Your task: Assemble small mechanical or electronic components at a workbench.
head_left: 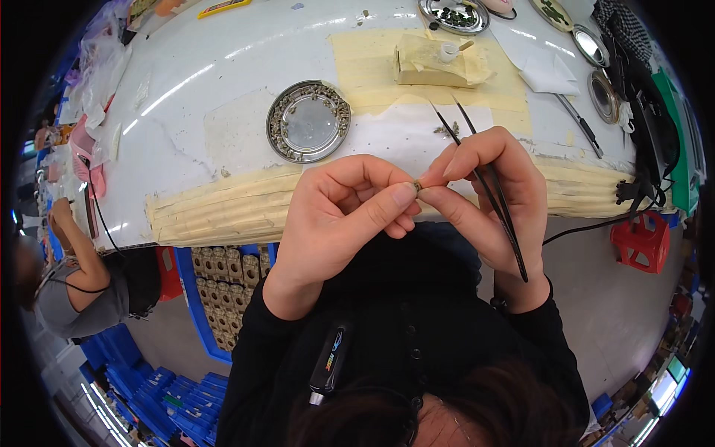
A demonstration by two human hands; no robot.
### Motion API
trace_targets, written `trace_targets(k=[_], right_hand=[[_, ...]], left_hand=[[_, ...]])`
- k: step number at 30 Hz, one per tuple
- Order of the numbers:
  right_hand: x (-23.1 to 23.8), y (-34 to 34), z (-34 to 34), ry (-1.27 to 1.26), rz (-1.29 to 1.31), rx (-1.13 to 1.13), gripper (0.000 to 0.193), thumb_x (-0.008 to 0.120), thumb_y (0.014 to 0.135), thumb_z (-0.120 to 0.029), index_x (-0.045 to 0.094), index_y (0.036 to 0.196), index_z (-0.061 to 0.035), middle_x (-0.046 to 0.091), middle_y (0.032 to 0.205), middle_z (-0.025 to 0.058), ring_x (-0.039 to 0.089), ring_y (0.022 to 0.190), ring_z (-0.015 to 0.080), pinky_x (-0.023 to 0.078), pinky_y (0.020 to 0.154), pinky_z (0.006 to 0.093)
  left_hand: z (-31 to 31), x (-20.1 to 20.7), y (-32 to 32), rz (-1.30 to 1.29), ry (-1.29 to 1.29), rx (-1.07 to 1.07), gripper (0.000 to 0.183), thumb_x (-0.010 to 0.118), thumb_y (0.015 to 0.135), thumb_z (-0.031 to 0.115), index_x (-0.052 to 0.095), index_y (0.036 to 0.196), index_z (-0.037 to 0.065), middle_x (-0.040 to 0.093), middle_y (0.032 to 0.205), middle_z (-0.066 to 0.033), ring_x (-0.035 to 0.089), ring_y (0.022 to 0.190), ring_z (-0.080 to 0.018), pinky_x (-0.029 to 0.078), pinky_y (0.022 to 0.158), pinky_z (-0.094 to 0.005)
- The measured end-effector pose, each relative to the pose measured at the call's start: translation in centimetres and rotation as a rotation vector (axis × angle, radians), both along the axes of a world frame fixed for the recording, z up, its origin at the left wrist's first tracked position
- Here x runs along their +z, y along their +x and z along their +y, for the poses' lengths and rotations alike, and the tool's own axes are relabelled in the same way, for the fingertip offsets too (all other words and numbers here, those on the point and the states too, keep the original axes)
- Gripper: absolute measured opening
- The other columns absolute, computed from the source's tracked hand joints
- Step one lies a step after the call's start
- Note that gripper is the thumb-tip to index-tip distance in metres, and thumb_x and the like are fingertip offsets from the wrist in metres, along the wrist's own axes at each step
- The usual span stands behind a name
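Observation:
Both my hands meet over the table's front edge, pinching one small metal part between their fingertips. My left hand holds it by thumb and forefinger, the other fingers curled in. On the other side my right hand pinches it too, with black tweezers tucked among its fingers, tips pointing away from me. Just beyond the tweezers lies a little group of small metal parts on white paper. Left of that paper, a round metal dish carries many similar small parts around its rim.
A tape-covered block with a small white cup stands beyond my hands. Farther back is a dish of dark pieces. A black-handled tool lies at right. Below the table are a blue crate and a red stool. Another person sits at left.

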State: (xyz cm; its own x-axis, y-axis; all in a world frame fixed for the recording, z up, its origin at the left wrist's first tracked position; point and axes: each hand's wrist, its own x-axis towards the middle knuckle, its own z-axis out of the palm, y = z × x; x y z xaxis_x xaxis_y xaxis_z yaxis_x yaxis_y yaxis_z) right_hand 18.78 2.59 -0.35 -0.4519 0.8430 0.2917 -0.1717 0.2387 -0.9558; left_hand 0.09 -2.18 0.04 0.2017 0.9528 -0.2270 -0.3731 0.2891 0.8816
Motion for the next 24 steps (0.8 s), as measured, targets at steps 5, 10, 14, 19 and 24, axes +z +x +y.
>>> trace_targets(k=[5,10,14,19,24], right_hand=[[0.0,0.1,-0.1,-0.010,-0.006,0.011,0.019,0.066,0.082,0.009,0.054,0.094,0.0012,0.060,0.088,0.0068,0.063,0.084,0.0123,0.051,0.078,0.0252],[-0.2,0.0,-0.3,-0.037,0.009,0.022,0.019,0.066,0.082,0.009,0.052,0.091,0.0005,0.059,0.087,0.0072,0.063,0.086,0.0130,0.051,0.080,0.0255],[-0.2,-0.2,-0.3,-0.050,0.019,0.026,0.020,0.066,0.082,0.009,0.051,0.091,0.0000,0.060,0.088,0.0077,0.063,0.086,0.0129,0.051,0.080,0.0253],[-0.1,-0.4,-0.4,-0.020,-0.003,0.008,0.019,0.066,0.081,0.009,0.051,0.090,-0.0005,0.061,0.087,0.0080,0.063,0.085,0.0125,0.051,0.079,0.0251],[-0.2,-0.4,-0.5,0.031,-0.043,-0.008,0.019,0.066,0.081,0.009,0.052,0.089,-0.0005,0.062,0.085,0.0080,0.063,0.082,0.0125,0.051,0.078,0.0248]], left_hand=[[-0.2,0.1,0.6,0.068,0.008,0.064,0.014,0.063,0.091,0.012,0.063,0.095,-0.002,0.066,0.078,-0.0075,0.062,0.066,-0.0099,0.049,0.059,-0.0195],[-0.3,0.0,0.5,0.059,-0.012,0.058,0.015,0.062,0.092,0.013,0.063,0.096,-0.002,0.066,0.079,-0.0076,0.063,0.068,-0.0100,0.049,0.059,-0.0200],[-0.2,0.1,0.3,0.031,-0.048,0.044,0.017,0.062,0.092,0.013,0.062,0.097,-0.003,0.066,0.080,-0.0079,0.063,0.069,-0.0103,0.050,0.060,-0.0201],[0.0,0.0,-0.1,-0.023,-0.065,0.005,0.017,0.062,0.092,0.013,0.062,0.098,-0.003,0.066,0.082,-0.0078,0.063,0.069,-0.0096,0.051,0.062,-0.0198],[0.3,0.0,-0.4,-0.060,-0.092,-0.034,0.016,0.062,0.092,0.012,0.062,0.098,-0.003,0.067,0.082,-0.0075,0.063,0.069,-0.0089,0.051,0.062,-0.0196]])
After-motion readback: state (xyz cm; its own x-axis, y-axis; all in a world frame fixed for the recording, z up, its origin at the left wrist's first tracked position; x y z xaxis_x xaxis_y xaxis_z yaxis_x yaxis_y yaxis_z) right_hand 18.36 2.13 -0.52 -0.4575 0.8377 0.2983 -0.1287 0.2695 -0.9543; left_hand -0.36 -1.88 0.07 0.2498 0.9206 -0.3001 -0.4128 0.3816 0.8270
